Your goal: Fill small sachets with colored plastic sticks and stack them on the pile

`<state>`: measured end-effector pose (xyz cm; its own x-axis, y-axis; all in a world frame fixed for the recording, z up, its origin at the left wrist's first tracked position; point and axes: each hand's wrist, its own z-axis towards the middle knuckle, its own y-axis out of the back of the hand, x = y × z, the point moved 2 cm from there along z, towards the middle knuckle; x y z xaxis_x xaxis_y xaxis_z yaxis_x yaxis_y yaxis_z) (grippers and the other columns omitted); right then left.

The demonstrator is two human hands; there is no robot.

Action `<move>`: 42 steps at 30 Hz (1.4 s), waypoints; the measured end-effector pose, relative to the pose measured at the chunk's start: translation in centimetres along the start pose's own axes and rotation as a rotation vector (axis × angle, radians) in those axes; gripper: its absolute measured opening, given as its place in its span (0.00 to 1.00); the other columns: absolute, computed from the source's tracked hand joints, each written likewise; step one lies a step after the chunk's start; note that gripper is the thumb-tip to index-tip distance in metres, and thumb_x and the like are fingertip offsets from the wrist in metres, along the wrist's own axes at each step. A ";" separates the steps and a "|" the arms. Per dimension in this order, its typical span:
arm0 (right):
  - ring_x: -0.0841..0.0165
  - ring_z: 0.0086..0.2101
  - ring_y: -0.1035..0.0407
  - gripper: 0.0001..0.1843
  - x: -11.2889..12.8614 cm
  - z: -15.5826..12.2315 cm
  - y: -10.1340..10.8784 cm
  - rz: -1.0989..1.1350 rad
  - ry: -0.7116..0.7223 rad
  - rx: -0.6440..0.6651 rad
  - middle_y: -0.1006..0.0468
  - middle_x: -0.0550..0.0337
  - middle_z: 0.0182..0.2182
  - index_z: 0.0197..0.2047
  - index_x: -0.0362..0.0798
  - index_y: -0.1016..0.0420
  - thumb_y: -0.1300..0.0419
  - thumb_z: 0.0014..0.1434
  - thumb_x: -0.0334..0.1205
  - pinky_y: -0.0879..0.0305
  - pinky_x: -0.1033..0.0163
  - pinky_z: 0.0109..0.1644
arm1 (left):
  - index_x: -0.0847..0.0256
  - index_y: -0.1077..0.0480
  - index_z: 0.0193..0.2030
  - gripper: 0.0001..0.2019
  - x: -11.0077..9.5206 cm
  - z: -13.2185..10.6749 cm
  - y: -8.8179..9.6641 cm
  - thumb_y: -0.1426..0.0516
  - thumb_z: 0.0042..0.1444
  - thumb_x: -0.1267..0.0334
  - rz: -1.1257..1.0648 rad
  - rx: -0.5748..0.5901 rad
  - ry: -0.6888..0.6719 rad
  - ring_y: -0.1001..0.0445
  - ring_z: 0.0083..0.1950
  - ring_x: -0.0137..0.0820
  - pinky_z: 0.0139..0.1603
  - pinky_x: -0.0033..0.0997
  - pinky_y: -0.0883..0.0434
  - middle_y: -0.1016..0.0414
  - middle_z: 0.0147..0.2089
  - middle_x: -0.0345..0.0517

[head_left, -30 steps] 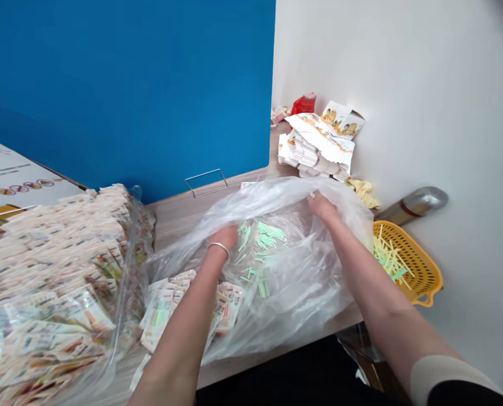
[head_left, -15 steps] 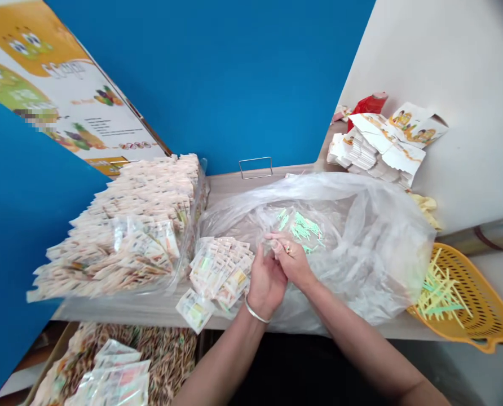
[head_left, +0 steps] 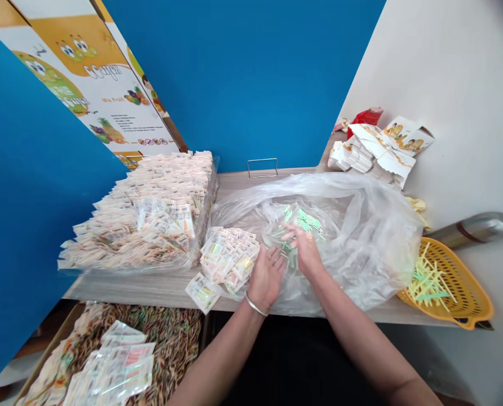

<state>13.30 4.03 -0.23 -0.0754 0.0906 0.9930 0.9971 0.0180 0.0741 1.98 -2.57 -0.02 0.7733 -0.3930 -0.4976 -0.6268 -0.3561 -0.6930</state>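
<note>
My left hand, with a white bangle at the wrist, is turned palm up with its fingers stretched out. I see nothing held in it. Just to its left lies a pile of small printed clear packets, and one loose packet rests at the table edge. My right hand hovers beside the thin green strips, its fingers extended and slightly blurred. These strips lie scattered on a large clear plastic bag spread over the table. The two hands are apart.
A big heap of packets stands at left on the table. Below it is a box of wrapped pieces with packets on top. On the right sit a yellow basket of strips, folded white cartons and a metal cylinder.
My hands were together with fingers touching; now they have separated. The left hand has opened out, and the right has moved toward the green strips. The camera view has shifted left.
</note>
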 end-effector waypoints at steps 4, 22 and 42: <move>0.67 0.28 0.32 0.24 0.2 1.0 5.1 0.227 0.033 -0.226 0.29 0.63 0.23 0.39 0.51 0.26 0.48 0.60 0.63 0.33 0.61 0.36 | 0.59 0.28 0.52 0.20 -0.2 -1.9 3.0 0.43 0.60 0.49 0.289 -0.018 -0.101 0.28 0.60 0.42 0.61 0.43 0.31 0.34 0.66 0.56; 0.58 0.35 0.23 0.11 -2.6 -6.0 5.9 -1.413 -0.086 0.428 0.18 0.50 0.34 0.44 0.49 0.25 0.46 0.64 0.42 0.46 0.63 0.34 | 0.58 0.26 0.49 0.10 -3.6 -6.6 12.7 0.44 0.61 0.68 1.617 -0.304 -1.115 0.26 0.50 0.36 0.55 0.40 0.30 0.23 0.46 0.48; 0.61 0.34 0.25 0.14 0.4 -4.6 -0.9 -1.351 0.062 0.492 0.19 0.54 0.31 0.40 0.50 0.26 0.52 0.67 0.44 0.52 0.63 0.30 | 0.61 0.27 0.39 0.16 -10.3 -5.4 20.8 0.37 0.49 0.53 1.808 -0.847 -0.564 0.29 0.44 0.43 0.46 0.41 0.32 0.28 0.38 0.51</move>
<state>12.40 -0.52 0.51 -0.9291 -0.3160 0.1922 0.0575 0.3901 0.9190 -19.50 -10.53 -6.44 -0.7915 -0.4832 -0.3743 -0.2960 -0.2328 0.9264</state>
